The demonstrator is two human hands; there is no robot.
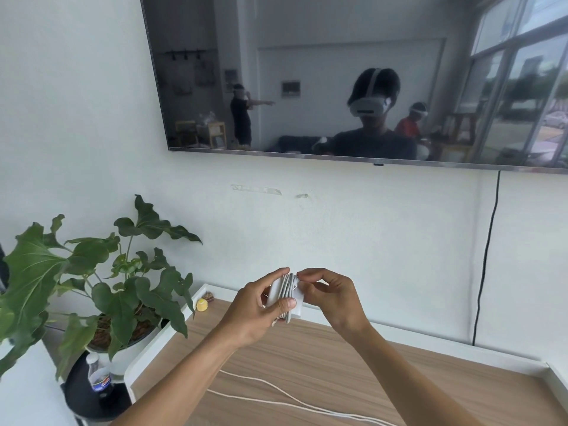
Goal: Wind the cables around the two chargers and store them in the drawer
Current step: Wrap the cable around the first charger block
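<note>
A loose cable (pixel 276 401) trails across the near part of the top (pixel 368 379), probably the second charger's. Above the top's far edge, the left hand (pixel 258 312) clamps a charger (pixel 284 295) while the right hand (pixel 330 298) pinches its cable end. Winding looks almost finished; next, tuck the end. No drawer shows.

Soft, even daylight, fairly bright, without hard shadows. Strong reflections of windows on the dark television (pixel 353 78). Wide-angle bending at the edges. Slightly soft focus on the plant (pixel 92 281).
</note>
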